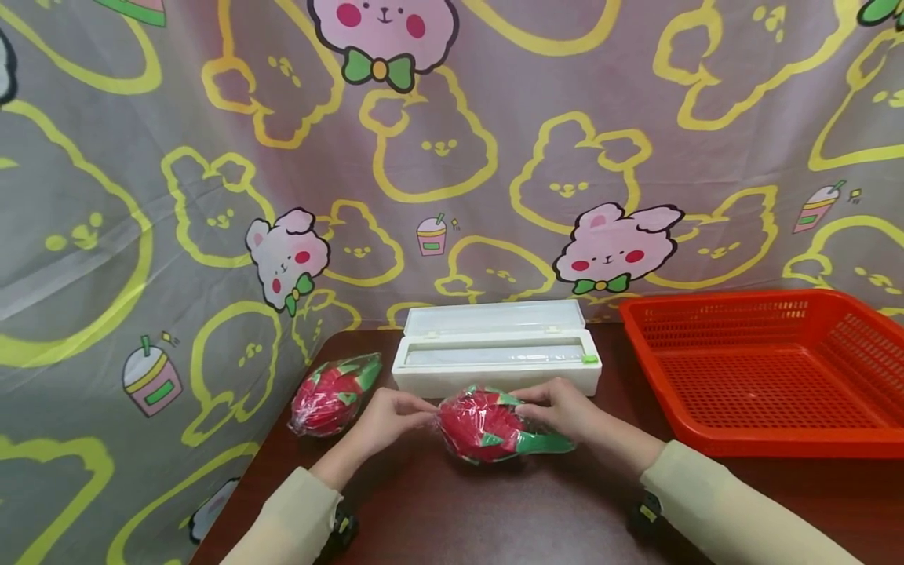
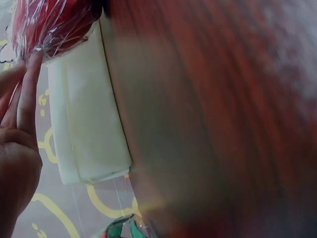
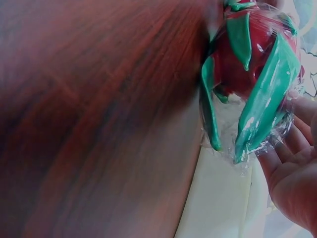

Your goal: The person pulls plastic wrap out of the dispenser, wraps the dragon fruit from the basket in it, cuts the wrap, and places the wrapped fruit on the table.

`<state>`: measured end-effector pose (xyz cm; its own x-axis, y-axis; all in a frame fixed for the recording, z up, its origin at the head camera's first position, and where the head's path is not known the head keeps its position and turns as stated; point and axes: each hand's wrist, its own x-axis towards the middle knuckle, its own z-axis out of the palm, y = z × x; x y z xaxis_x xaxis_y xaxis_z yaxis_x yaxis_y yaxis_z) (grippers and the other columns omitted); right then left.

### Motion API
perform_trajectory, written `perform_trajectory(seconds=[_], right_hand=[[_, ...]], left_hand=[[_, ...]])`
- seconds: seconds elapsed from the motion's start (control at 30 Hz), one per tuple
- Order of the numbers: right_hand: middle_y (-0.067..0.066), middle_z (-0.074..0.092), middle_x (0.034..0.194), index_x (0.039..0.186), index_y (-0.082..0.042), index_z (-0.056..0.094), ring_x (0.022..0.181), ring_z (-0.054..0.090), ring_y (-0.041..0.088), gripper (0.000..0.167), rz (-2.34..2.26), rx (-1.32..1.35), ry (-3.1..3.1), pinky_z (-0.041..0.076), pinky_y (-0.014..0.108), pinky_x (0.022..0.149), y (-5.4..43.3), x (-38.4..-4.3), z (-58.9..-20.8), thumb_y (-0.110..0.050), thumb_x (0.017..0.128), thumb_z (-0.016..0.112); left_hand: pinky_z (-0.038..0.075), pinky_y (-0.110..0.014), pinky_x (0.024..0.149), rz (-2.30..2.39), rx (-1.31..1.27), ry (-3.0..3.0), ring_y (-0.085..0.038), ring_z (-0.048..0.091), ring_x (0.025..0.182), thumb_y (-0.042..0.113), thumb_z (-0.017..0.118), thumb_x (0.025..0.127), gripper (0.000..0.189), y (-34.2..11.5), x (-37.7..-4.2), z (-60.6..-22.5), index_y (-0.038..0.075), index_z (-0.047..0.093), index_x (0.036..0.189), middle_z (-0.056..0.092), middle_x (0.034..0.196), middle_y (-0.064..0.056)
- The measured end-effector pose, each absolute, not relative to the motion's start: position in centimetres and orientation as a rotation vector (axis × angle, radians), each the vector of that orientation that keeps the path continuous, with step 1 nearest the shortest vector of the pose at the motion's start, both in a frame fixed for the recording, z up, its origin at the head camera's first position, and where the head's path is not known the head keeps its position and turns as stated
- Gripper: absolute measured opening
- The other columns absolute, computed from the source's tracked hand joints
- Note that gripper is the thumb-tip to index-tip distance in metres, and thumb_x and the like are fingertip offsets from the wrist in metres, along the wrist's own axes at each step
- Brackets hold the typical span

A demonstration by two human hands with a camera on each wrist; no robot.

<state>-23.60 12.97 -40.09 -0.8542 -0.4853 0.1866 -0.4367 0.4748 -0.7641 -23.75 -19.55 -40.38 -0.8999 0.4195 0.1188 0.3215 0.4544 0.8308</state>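
A red dragon fruit with green leafy scales, wrapped in clear plastic film, is between both hands just above the dark table. My left hand pinches its film-covered left end; in the left wrist view the fingertips meet the gathered wrap. At the leafy end, my right hand holds the wrapped fruit between thumb and fingers. Long green leaves show through the film in the right wrist view, with the right hand beside them. A second wrapped dragon fruit lies to the left.
Behind the hands stands a white cling film box with its lid raised and a green slider at its right end. A red plastic basket sits at right. A patterned curtain borders the table.
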Motion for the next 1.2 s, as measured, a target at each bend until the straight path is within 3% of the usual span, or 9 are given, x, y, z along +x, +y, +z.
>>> perform_trajectory(seconds=[0.2,0.37,0.6,0.73,0.87,1.03,1.1,1.2], right_hand=[[0.006,0.073,0.096,0.114,-0.003,0.072,0.078,0.060,0.013,0.029,-1.357,-0.840,2.620,0.048,0.024,0.066,13.2,-24.0,-40.2,-0.018,0.088,0.072],[0.006,0.073,0.097,0.114,-0.004,0.072,0.078,0.061,0.013,0.029,-1.363,-0.834,2.601,0.048,0.024,0.066,13.1,-24.1,-40.2,-0.019,0.088,0.072],[0.004,0.073,0.098,0.115,-0.006,0.072,0.081,0.061,0.015,0.029,-1.351,-0.816,2.592,0.048,0.025,0.065,13.2,-24.3,-40.2,-0.019,0.089,0.072],[0.006,0.073,0.098,0.114,-0.005,0.072,0.081,0.061,0.015,0.029,-1.363,-0.822,2.578,0.049,0.025,0.067,13.4,-24.5,-40.3,-0.019,0.088,0.072],[0.006,0.073,0.099,0.114,-0.004,0.072,0.081,0.062,0.014,0.030,-1.366,-0.860,2.586,0.049,0.024,0.068,13.4,-24.8,-40.4,-0.018,0.089,0.072],[0.009,0.072,0.102,0.117,-0.001,0.070,0.084,0.062,0.014,0.029,-1.338,-0.909,2.629,0.049,0.025,0.068,13.3,-25.1,-40.5,-0.015,0.091,0.069],[0.010,0.072,0.104,0.117,-0.001,0.070,0.086,0.062,0.014,0.028,-1.323,-0.906,2.648,0.048,0.025,0.070,13.2,-25.2,-40.6,-0.013,0.092,0.067],[0.011,0.071,0.105,0.116,0.000,0.070,0.087,0.061,0.013,0.026,-1.322,-0.902,2.651,0.048,0.024,0.073,13.1,-25.3,-40.8,-0.012,0.093,0.066]], left_hand=[[0.057,-0.032,0.073,1.433,0.771,2.531,-0.018,0.070,0.087,0.015,0.080,0.081,0.031,-19.7,-23.6,-40.6,0.009,0.071,0.110,0.071,0.103,-0.005],[0.057,-0.030,0.067,1.473,0.755,2.545,-0.017,0.070,0.081,0.012,0.079,0.082,0.022,-19.3,-23.9,-40.8,0.006,0.072,0.101,0.072,0.094,-0.006],[0.056,-0.028,0.070,1.435,0.735,2.608,-0.014,0.070,0.080,0.018,0.080,0.082,0.014,-19.2,-24.3,-40.6,0.009,0.075,0.092,0.073,0.088,-0.003],[0.054,-0.033,0.082,1.398,0.808,2.601,-0.016,0.068,0.093,0.019,0.078,0.084,0.021,-19.3,-24.2,-40.1,0.010,0.073,0.102,0.072,0.097,-0.001],[0.050,-0.043,0.092,1.417,0.885,2.514,-0.024,0.062,0.111,0.013,0.076,0.086,0.038,-19.0,-23.9,-39.2,0.005,0.065,0.121,0.067,0.117,-0.008],[0.046,-0.042,0.098,1.355,0.924,2.486,-0.019,0.053,0.122,0.020,0.080,0.081,0.061,-17.9,-23.8,-39.0,0.017,0.055,0.137,0.058,0.133,0.001],[0.044,-0.040,0.099,1.294,0.953,2.515,-0.012,0.051,0.123,0.027,0.083,0.079,0.067,-17.6,-24.0,-39.4,0.028,0.053,0.139,0.056,0.133,0.011],[0.042,-0.040,0.101,1.221,0.997,2.544,-0.010,0.048,0.126,0.028,0.084,0.077,0.073,-17.2,-24.1,-39.7,0.034,0.049,0.141,0.053,0.135,0.015]])
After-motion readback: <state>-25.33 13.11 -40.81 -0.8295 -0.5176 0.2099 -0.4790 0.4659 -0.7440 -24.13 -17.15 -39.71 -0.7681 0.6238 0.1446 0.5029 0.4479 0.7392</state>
